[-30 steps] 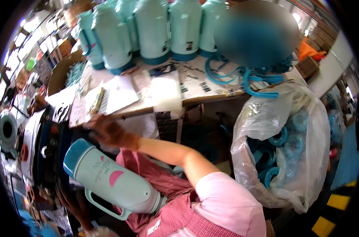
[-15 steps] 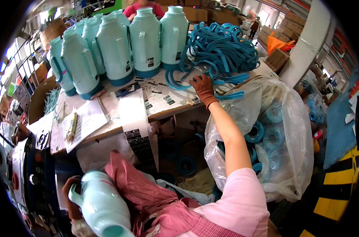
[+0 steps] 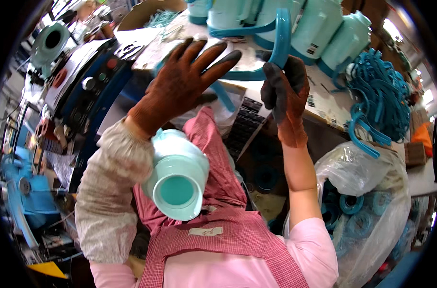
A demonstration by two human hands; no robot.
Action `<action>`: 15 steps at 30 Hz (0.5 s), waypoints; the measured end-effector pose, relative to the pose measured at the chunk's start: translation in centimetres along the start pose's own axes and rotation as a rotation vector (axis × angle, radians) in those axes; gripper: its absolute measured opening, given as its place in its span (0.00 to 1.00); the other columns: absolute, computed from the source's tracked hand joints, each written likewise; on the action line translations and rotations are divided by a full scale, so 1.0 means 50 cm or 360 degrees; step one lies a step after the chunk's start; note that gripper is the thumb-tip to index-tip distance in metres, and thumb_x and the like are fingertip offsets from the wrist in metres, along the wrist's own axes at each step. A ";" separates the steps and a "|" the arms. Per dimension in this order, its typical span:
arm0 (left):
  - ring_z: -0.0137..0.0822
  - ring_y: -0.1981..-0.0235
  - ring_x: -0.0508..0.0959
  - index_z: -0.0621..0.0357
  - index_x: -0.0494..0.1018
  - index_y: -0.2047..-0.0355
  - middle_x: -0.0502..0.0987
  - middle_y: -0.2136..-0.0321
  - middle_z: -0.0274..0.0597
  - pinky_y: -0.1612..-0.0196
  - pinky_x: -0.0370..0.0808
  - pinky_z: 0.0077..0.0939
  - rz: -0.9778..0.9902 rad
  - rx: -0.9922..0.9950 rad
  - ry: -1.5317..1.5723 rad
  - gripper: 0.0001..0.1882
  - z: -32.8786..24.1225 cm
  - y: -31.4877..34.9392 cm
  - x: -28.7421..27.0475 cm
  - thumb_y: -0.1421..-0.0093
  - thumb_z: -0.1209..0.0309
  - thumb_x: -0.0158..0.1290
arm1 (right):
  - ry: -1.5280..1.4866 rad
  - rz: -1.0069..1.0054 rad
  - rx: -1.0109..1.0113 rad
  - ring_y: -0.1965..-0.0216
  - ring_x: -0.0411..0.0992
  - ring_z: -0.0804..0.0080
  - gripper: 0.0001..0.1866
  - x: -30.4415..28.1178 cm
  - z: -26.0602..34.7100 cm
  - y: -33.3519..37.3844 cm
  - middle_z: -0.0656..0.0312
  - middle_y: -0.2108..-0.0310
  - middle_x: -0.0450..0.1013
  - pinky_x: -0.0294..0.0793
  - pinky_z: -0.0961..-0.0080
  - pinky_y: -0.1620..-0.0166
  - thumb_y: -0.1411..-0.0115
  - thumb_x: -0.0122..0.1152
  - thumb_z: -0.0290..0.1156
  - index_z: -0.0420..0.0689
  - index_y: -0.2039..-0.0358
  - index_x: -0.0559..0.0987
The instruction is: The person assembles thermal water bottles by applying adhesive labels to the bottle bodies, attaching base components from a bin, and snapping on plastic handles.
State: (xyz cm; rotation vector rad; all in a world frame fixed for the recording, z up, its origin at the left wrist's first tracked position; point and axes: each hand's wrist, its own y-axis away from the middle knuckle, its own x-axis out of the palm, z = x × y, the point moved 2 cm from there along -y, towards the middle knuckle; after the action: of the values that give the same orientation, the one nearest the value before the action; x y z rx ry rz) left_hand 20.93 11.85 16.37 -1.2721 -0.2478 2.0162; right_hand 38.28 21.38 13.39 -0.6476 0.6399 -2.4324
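My right hand [image 3: 288, 98], in a rust-brown glove with dark fingertips, pinches a curved blue plastic strap [image 3: 282, 41] that looks like a carrying handle. The strap's band runs leftward above the table edge, and part of it passes behind my left hand [image 3: 184, 79]. That hand wears a matching glove; its fingers are spread, with nothing seen in them. On my lap below lies a pale turquoise thermos jug body [image 3: 180, 168], its round open mouth turned up toward me. My left forearm in a grey sleeve cover lies beside the jug.
Several turquoise jugs [image 3: 317, 31] stand along the table. A heap of blue straps [image 3: 379, 89] lies at its right, above a clear plastic bag [image 3: 355, 165] with blue rings [image 3: 350, 204]. At left is a dark machine panel with knobs [image 3: 88, 84].
My right hand has come back from the strap heap with a blue strap. The left hand has risen from beside the jug to above it, fingers spread. My view has swung left.
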 end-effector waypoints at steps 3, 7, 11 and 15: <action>0.36 0.66 0.75 0.49 0.67 0.53 0.72 0.65 0.38 0.64 0.71 0.30 0.0021 -0.0167 0.0136 0.29 0.016 0.066 0.008 0.57 0.60 0.61 | -0.0192 0.0121 0.0207 0.79 0.71 0.78 0.18 0.045 -0.039 0.023 0.60 0.73 0.73 0.71 0.81 0.78 0.43 0.59 0.30 0.39 0.54 0.68; 0.24 0.71 0.71 0.60 0.69 0.57 0.73 0.70 0.36 0.70 0.68 0.19 -0.0218 -0.0789 0.1380 0.16 0.043 0.139 -0.019 0.46 0.71 0.53 | 0.0256 -0.0028 -0.0265 0.48 0.63 0.66 0.31 0.036 -0.123 0.048 0.55 0.47 0.61 0.69 0.68 0.49 0.45 0.61 0.32 0.42 0.43 0.60; 0.21 0.73 0.68 0.66 0.66 0.53 0.73 0.66 0.41 0.70 0.66 0.13 -0.0463 -0.1114 0.2438 0.16 0.045 0.180 -0.033 0.41 0.73 0.46 | -0.0053 0.0086 0.0055 0.49 0.65 0.61 0.42 0.082 -0.155 0.091 0.46 0.47 0.58 0.70 0.66 0.50 0.45 0.61 0.38 0.47 0.37 0.46; 0.22 0.73 0.68 0.65 0.63 0.49 0.72 0.68 0.40 0.70 0.67 0.15 -0.0329 -0.0896 0.2694 0.22 0.057 0.185 -0.033 0.43 0.70 0.49 | -0.0920 0.0125 0.0245 0.79 0.71 0.80 0.32 0.097 -0.134 0.105 0.56 0.71 0.71 0.73 0.85 0.77 0.39 0.51 0.29 0.42 0.38 0.49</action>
State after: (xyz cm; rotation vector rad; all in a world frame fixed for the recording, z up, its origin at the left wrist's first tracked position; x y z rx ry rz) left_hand 14.54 4.72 14.23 -2.6346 -0.0772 0.1848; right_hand 32.88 16.58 6.76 -1.1675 0.2325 -2.0468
